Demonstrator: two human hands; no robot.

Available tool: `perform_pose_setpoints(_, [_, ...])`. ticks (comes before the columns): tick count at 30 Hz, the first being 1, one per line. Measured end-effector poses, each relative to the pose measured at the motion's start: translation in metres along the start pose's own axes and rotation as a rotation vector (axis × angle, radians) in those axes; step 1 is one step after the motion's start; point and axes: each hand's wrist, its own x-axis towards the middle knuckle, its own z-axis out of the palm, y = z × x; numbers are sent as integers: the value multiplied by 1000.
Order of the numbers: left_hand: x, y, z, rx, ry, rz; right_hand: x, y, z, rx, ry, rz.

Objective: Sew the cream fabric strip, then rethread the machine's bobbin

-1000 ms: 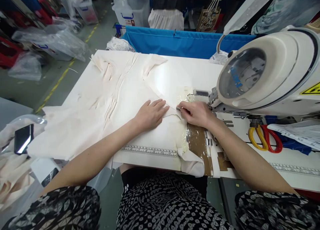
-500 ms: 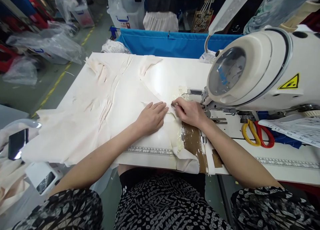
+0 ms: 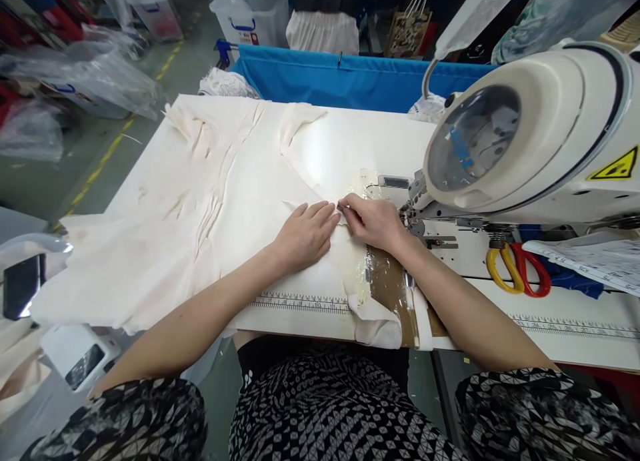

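Both hands at the pale cloth piece (image 3: 296, 122), on the white tabletop (image 3: 380, 134), L of the sewing machine head (image 3: 510, 134). From my hands, the cloth piece lies away & to L; its narrow upper part bends, then its R edge slants diag. toward me & R, ending approx. at the R fingertips. My L hand (image 3: 309, 237) is palm-down, fingers nearly straight & close tog., pressed flat on the cloth w/ tips pointing R & slightly away. My R hand (image 3: 373, 222) faces it, thumb & index pinching a small dark item (image 3: 341, 208), prob. metal; exact type can't be made out. Fingertips of the two hands are just beside each other, w/ the edge btwn. R hand is nearer the machine; L hand is nearer the crumpled fabric layers (image 3: 120, 254), which lie well to L, folds running roughly away from me. Printed ruler (image 3: 300, 303) runs along the near edge, below L hand; scissors (image 3: 545, 274) w/ yellow & red handles sit R of R forearm, under the machine head.
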Motion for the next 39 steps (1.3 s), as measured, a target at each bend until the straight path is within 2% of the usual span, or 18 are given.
perform_pose_setpoints(5, [0,1,-5,-4,-42,-23,-2,-4,-9,-33,-16,-2])
perform_pose_setpoints(9, [0,3,-7,-15,-82,-55,-10,3,-17,-14,-26,-11])
perform_pose_setpoints(15, [0,3,-3,-23,-58,-35,-14,14,-9,80,12,20])
perform_pose_setpoints(24, [-3,2,0,-30,-6,-36,-4,1,-5,81,14,21])
perform_pose_setpoints(32, [0,1,-1,-21,-23,-18,0,-1,3,15,12,28])
perform_pose_setpoints(39, [0,3,-4,-25,-28,-45,0,-6,-7,-22,-7,26])
